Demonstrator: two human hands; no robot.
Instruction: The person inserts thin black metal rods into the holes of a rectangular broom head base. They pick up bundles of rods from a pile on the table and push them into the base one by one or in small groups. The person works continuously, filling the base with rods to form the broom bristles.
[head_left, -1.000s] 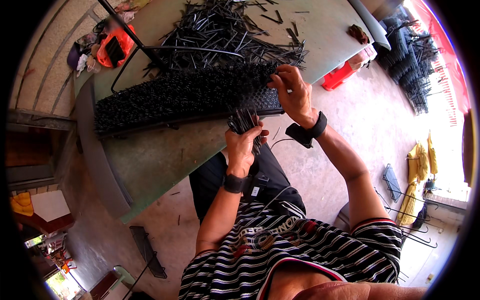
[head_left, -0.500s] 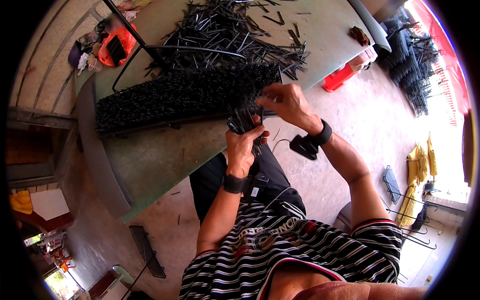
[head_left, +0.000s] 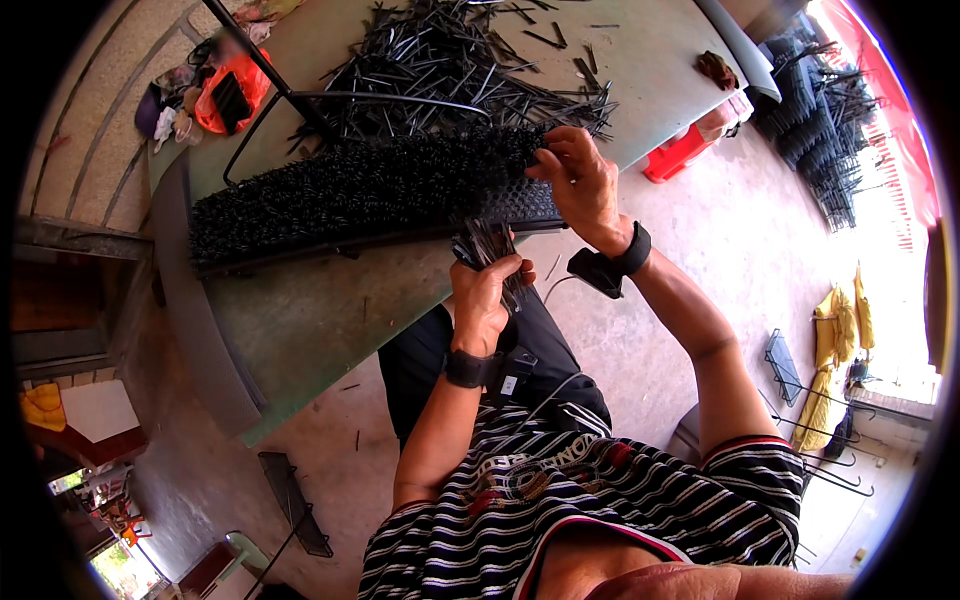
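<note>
the left hand [head_left: 482, 298] is closed round a bundle [head_left: 488, 240] of thin black strips, thumb laid across them, their ends sticking out above and below the fist. the right hand [head_left: 585, 190] is raised further up and to the right, fingers bent and fingertips at the right end of the brush [head_left: 340, 195]; whether they pinch a strip, i cannot tell. the brush, black and densely bristled, lies on the table [head_left: 320, 330], running from the right fingertips to well left of the left hand. between the hands, a stretch of its studded base shows bare.

beyond both hands is a loose pile [head_left: 420, 75] of black strips. far to the left of it sits an orange bag [head_left: 222, 105] with a dark, flat thing on it. right of the right hand, past the table edge, is something red [head_left: 672, 155].

below the hands, the striped shirt [head_left: 600, 480] carries pale block letters across the chest, partly broken by folds. just right of the left wrist, a black box [head_left: 520, 362] bears a small white label [head_left: 509, 384], its print too small to read.
</note>
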